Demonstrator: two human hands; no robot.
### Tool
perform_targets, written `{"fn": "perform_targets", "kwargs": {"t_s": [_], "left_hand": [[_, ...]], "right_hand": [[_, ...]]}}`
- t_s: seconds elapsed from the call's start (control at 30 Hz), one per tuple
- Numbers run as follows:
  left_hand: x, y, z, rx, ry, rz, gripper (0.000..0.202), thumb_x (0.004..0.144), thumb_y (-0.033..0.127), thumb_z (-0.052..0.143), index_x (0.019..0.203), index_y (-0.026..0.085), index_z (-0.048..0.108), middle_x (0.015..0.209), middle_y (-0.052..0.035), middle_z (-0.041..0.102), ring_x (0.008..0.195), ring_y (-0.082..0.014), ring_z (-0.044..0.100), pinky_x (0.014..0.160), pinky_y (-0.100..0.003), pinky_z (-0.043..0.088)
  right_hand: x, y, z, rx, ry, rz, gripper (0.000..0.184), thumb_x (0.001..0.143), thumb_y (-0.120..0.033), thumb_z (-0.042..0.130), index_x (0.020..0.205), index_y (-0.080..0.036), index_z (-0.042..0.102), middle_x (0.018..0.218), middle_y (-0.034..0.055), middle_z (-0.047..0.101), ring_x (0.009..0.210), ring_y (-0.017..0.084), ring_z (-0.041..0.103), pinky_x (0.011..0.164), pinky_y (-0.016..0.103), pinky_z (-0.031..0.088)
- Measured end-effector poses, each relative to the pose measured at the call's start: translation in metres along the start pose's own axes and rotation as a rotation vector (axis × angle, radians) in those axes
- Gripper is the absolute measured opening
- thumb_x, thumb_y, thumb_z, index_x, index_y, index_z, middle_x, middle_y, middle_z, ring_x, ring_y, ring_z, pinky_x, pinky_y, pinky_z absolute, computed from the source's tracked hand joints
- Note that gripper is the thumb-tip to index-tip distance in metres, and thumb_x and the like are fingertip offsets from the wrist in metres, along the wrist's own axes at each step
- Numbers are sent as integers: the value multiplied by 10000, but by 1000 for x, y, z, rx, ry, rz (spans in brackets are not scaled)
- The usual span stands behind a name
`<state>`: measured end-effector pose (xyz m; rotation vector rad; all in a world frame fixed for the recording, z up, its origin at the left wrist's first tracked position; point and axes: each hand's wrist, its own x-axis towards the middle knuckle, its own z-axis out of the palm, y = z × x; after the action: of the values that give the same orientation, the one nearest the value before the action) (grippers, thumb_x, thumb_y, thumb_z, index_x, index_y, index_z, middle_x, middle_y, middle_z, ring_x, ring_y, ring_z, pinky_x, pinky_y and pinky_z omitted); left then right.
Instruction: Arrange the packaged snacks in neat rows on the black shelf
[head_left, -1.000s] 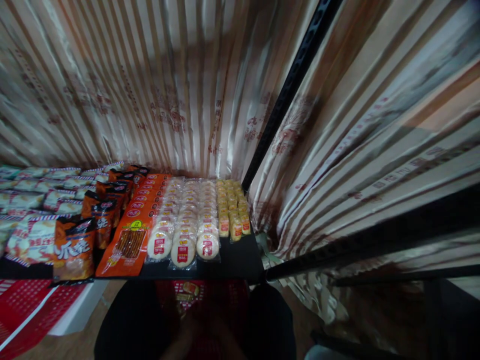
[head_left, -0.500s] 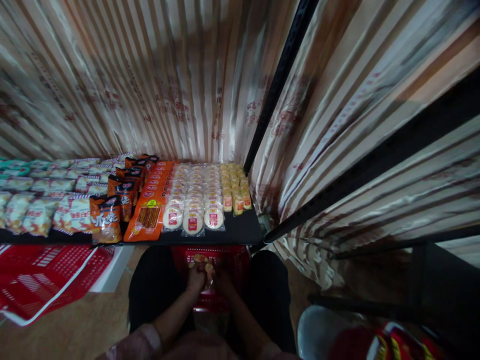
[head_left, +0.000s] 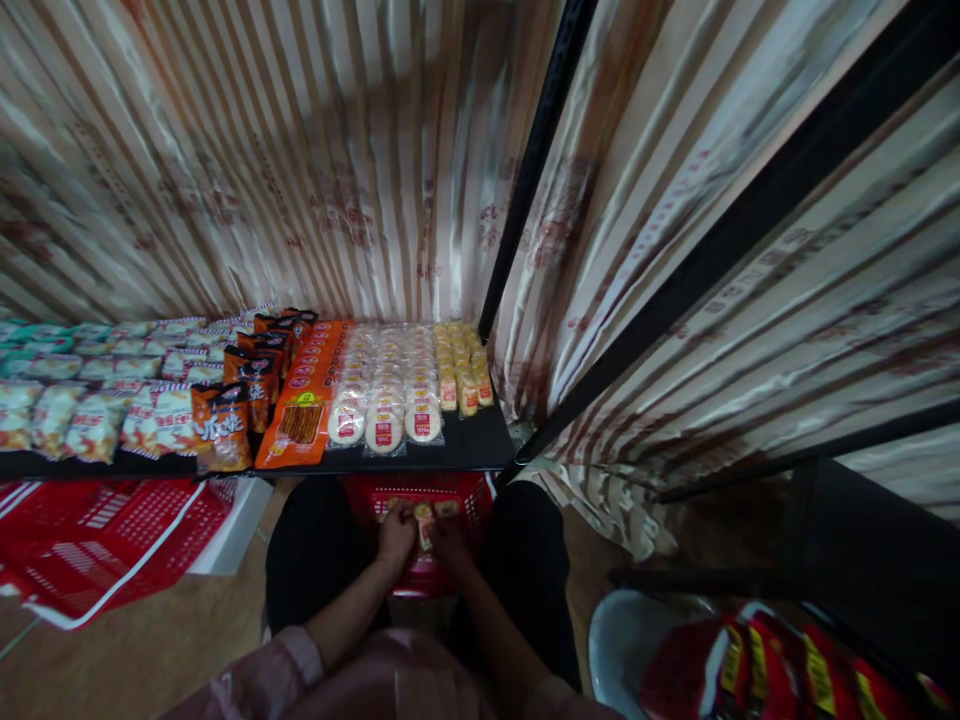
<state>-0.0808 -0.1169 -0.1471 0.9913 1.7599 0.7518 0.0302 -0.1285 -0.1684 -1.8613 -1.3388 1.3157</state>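
Between my knees stands a red basket [head_left: 476, 500], and both hands are low inside its opening. My left hand [head_left: 397, 535] is closed, its fingers curled against a small yellow wrapped snack roll [head_left: 424, 527]. On the other side of that roll my right hand [head_left: 451, 541] is also closed; its fingertips are dark and partly hidden. Another wrapped roll [head_left: 448, 508] shows just beyond my right hand. Similar yellow rolls [head_left: 468, 392] stand in short rows at the right end of the black shelf [head_left: 457, 453], beside clear packs of round white crackers [head_left: 385, 430].
Left along the shelf are a flat orange snack pack [head_left: 304, 420], orange-black bags [head_left: 223, 425] and several white bags [head_left: 97, 428]. A second red basket [head_left: 142, 535] lies below left. Black metal posts [head_left: 534, 180] and a pleated curtain [head_left: 360, 150] enclose the shelf. Red packets [head_left: 772, 665] sit lower right.
My hands have moved slightly apart and upward in the basket, and the wrapped rolls between them now show more clearly. The view has shifted a little to the right.
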Motion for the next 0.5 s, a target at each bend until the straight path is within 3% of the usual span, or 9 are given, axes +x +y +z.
{"fn": "perform_targets", "kwargs": {"t_s": [0.2,0.33,0.5], "left_hand": [[-7,17,2,27,33,98,274,674,77,517,906,173,627,886,-54,677,839,-177,640,782,-282,477],[-11,29,2,71,56,213,266,689,55,494,891,173,618,935,-66,666,890,-179,625,836,-298,459],[-19,36,1,81,27,289,217,727,85,472,883,177,591,909,-45,644,821,-160,617,821,-304,460]], "right_hand": [[-6,-13,-2,-98,106,-64,238,794,-159,413,860,-163,641,902,114,686,887,215,634,784,290,446],[-12,-19,-5,-123,176,-112,274,786,-167,404,980,-160,597,971,123,663,902,217,622,815,299,437],[-19,-23,-12,-131,232,-166,260,780,-198,385,946,-168,583,969,120,643,920,226,604,832,318,440]]}}
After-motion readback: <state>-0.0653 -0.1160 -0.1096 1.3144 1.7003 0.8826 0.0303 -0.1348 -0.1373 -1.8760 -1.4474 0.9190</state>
